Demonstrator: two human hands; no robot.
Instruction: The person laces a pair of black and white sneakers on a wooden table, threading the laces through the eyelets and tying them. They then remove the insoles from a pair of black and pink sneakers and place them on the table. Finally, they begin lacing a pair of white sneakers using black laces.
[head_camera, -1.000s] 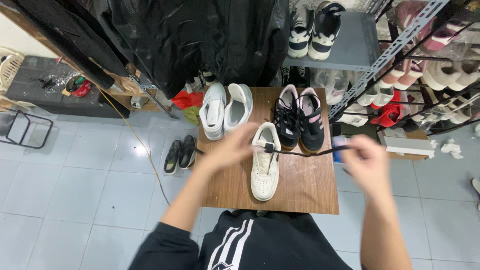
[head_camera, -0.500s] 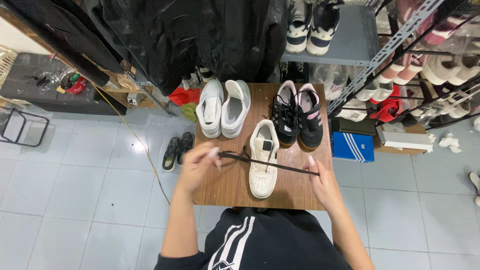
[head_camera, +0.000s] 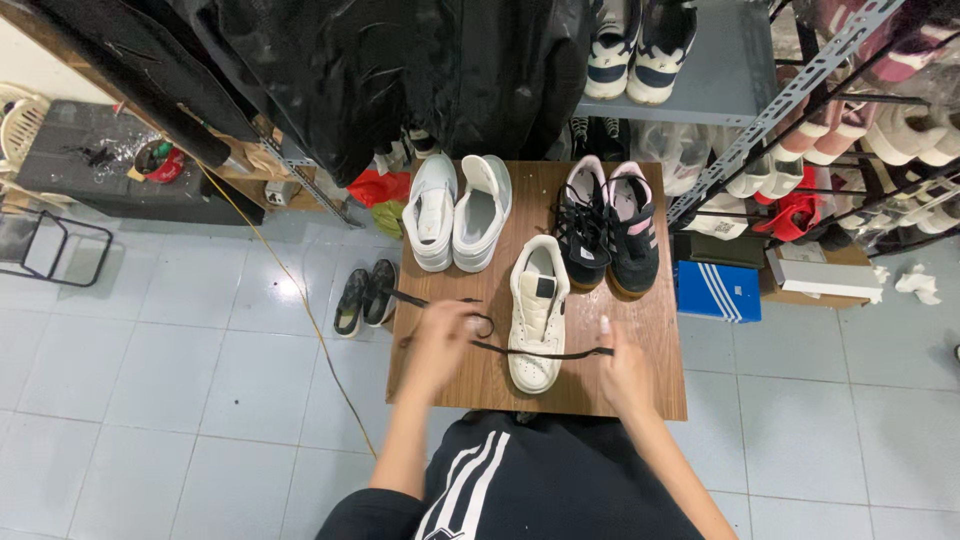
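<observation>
A cream low sneaker (head_camera: 537, 312) without a lace lies toe toward me on a small wooden table (head_camera: 660, 330). A black shoelace (head_camera: 545, 352) stretches across its toe. My left hand (head_camera: 442, 345) grips the lace's left part, where it loops and trails off the table's left edge. My right hand (head_camera: 625, 368) pinches the lace's right end just right of the sneaker.
A white high-top pair (head_camera: 458, 210) and a black-and-pink pair (head_camera: 607, 225) stand at the table's back. Dark slippers (head_camera: 363, 297) lie on the tiled floor at left. A blue shoebox (head_camera: 717, 291) and metal shoe racks (head_camera: 800, 100) stand at right; black covers (head_camera: 400, 70) hang behind.
Both hands have dropped lower toward me and closer to the table, carrying the lace from the sneaker's opening down across its toe. My right hand moved in from the far right.
</observation>
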